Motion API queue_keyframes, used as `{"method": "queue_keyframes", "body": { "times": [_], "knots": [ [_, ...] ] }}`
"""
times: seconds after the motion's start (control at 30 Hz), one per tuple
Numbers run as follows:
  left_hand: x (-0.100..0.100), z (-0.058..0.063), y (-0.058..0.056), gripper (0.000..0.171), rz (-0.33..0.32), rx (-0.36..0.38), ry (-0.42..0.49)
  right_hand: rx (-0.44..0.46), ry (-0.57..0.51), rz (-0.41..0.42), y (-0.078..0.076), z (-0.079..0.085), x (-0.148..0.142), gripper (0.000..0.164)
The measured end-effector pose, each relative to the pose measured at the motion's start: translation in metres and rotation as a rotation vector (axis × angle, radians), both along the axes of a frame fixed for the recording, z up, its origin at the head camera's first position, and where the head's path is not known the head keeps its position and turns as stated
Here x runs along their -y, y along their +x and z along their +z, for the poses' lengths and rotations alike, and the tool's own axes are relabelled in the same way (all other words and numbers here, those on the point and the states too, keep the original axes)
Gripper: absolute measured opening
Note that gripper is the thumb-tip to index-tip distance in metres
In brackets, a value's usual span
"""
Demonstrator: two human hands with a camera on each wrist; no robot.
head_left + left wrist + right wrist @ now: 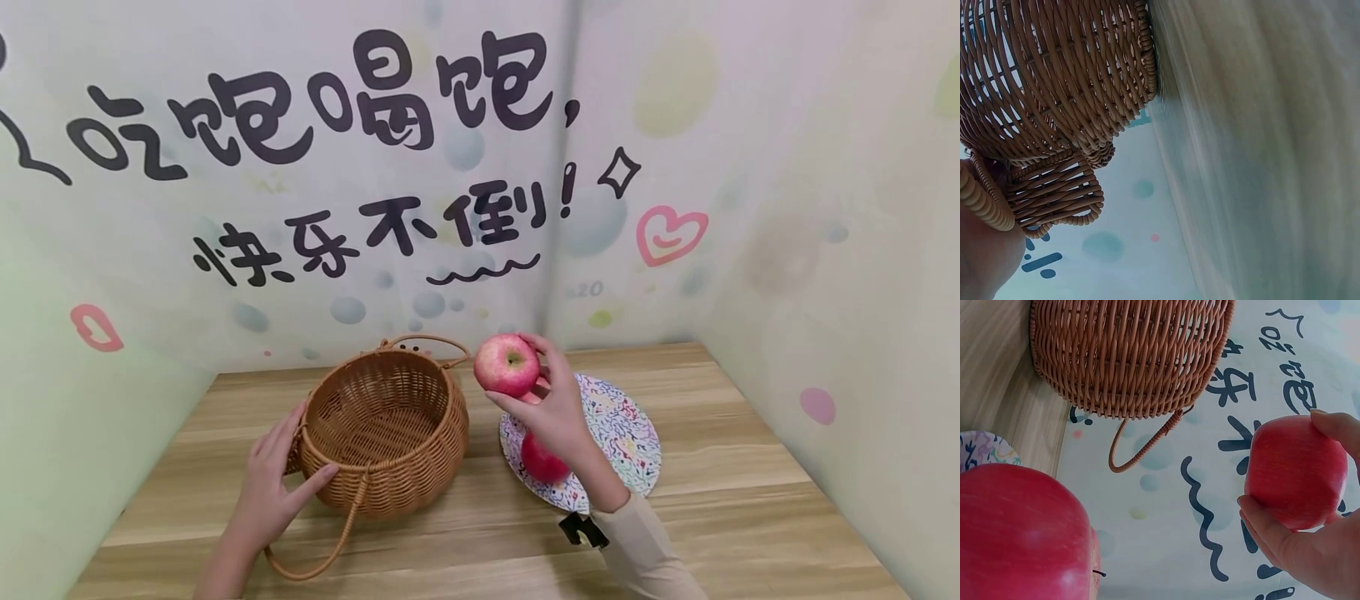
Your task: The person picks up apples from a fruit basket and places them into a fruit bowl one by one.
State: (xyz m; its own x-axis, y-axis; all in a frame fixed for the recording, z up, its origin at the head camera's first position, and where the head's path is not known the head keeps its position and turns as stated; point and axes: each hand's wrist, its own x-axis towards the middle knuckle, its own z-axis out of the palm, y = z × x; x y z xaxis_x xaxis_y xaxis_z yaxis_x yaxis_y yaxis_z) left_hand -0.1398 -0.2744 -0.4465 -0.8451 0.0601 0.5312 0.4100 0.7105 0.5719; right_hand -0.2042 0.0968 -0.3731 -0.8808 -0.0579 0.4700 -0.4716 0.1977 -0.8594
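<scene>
My right hand (558,408) grips a pink-red apple (506,365) between thumb and fingers, raised to the right of the wicker basket (405,492). Seen in the right wrist view, the same apple (1297,472) is pinched against the wall behind. Below that hand, another red apple (543,460) sits on the patterned round plate (626,442), partly covered by the wrist. My left hand (270,479) holds the basket's left side, its thumb at the front rim and its fingers along the left edge. Part of this hand is hidden behind a basket handle (988,194) in the left wrist view.
The basket's interior (382,425) shows a woven bottom. One looped handle (322,571) hangs down at the front, another (427,337) stands at the back. Basket and plate stand on a wood-grain table (750,500), with a printed wall (480,308) behind.
</scene>
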Motion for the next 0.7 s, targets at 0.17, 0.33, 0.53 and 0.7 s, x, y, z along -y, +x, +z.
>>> {"method": "queue_keyframes", "body": {
  "times": [0.17, 0.33, 0.53, 0.7],
  "knots": [
    [0.0006, -0.0002, 0.0003, 0.097, 0.001, 0.005, -0.004, 0.012, 0.016, -0.017, -0.0008, 0.0010, -0.0022, 0.083],
    [0.0011, -0.0007, 0.0001, 0.097, 0.000, 0.004, -0.004, 0.023, 0.021, -0.022, -0.0015, 0.0014, -0.0036, 0.083],
    [0.0014, -0.0007, 0.0005, 0.097, 0.002, 0.012, -0.005, 0.017, 0.018, -0.026, -0.0030, 0.0015, -0.0063, 0.082],
    [0.0013, -0.0010, 0.0004, 0.097, 0.003, 0.012, -0.005, 0.010, 0.014, -0.026, -0.0043, 0.0011, -0.0077, 0.081]
  ]
}}
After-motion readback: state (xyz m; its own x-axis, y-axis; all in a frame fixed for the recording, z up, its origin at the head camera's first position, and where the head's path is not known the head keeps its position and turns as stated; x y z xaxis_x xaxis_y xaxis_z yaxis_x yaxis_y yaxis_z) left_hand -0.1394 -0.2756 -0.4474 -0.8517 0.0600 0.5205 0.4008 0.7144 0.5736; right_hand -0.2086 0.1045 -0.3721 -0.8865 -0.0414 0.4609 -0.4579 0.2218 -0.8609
